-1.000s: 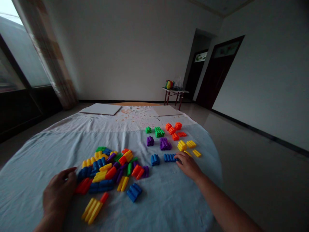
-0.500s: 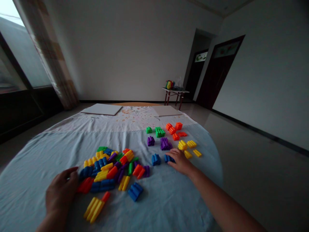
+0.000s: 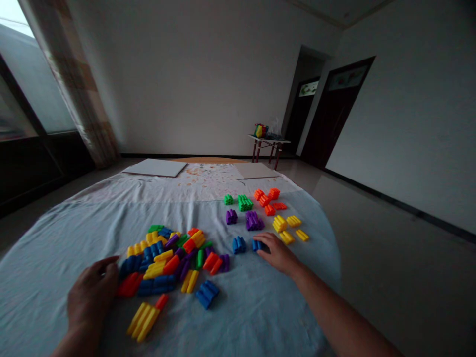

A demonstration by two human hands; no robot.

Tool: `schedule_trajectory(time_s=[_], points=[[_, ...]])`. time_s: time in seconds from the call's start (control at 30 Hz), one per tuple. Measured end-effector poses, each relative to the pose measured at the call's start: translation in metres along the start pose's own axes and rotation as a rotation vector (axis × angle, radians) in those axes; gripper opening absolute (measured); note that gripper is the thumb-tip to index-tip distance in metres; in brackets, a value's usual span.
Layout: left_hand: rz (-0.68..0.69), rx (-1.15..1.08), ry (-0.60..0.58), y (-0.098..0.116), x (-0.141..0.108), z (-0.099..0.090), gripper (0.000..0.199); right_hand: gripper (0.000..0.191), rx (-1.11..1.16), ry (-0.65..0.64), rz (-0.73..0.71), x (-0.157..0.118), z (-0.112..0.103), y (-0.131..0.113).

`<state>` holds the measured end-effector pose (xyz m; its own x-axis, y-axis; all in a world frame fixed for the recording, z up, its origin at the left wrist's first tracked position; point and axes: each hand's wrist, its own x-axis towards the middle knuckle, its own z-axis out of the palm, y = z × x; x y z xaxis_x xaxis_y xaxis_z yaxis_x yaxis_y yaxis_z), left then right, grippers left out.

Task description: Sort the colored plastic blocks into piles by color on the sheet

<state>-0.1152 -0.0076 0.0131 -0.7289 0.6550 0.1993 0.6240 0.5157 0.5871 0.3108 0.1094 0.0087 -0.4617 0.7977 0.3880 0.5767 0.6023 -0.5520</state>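
Two hands rest on the pale blue cloth (image 3: 241, 317). Our right hand (image 3: 278, 254) lies flat, fingers pressed together, fingertips (image 3: 267, 243) touching a blue ribbed block (image 3: 256, 245), whose right end they hide. Our left hand (image 3: 91, 292) curves, fingers loosely spread, just beside the mixed pile of plastic blocks (image 3: 163, 260).

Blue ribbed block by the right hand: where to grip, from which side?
Probably pinch it across its ribs from above, coming from the right, where the right hand already lies beside the blue block. It sits low on the cloth, and its ridges should give the fingers purchase. The other blue block stands apart on its left, leaving a gap for the thumb.
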Motion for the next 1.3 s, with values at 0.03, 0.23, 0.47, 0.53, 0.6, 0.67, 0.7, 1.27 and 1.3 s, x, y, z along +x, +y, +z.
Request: schedule_trajectory(time_s=[0.03, 0.23, 0.47, 0.53, 0.6, 0.67, 0.7, 1.27, 1.3], points=[[-0.037, -0.021, -0.030, 0.001, 0.000, -0.001, 0.049, 0.040, -0.003, 0.009, -0.011, 0.000, -0.002, -0.003], [-0.101, -0.069, -0.068, 0.006, -0.001, -0.004, 0.049, 0.041, -0.047, -0.067, -0.025, -0.020, -0.016, -0.007], [-0.119, -0.084, -0.055, 0.005, 0.000, -0.001, 0.046, 0.039, -0.058, -0.115, 0.003, -0.032, -0.019, -0.005], [-0.107, -0.082, -0.050, 0.006, -0.001, -0.001, 0.045, 0.036, -0.035, -0.077, -0.016, -0.028, -0.017, -0.016], [-0.095, -0.078, -0.048, 0.006, -0.001, 0.000, 0.044, 0.030, 0.001, -0.081, -0.048, -0.024, -0.010, -0.034], [-0.088, -0.074, -0.045, 0.006, -0.001, 0.000, 0.044, 0.027, 0.049, -0.141, -0.102, -0.021, 0.002, -0.058], [-0.086, -0.071, -0.039, 0.005, -0.001, 0.001, 0.043, 0.026, 0.073, -0.181, -0.132, -0.019, 0.008, -0.070], [-0.090, -0.044, -0.055, 0.004, 0.000, 0.001, 0.044, 0.058, 0.172, -0.403, -0.227, -0.007, 0.044, -0.102], [-0.091, -0.046, -0.059, 0.004, 0.000, 0.000, 0.044, 0.058, 0.177, -0.350, -0.183, -0.004, 0.038, -0.097]])
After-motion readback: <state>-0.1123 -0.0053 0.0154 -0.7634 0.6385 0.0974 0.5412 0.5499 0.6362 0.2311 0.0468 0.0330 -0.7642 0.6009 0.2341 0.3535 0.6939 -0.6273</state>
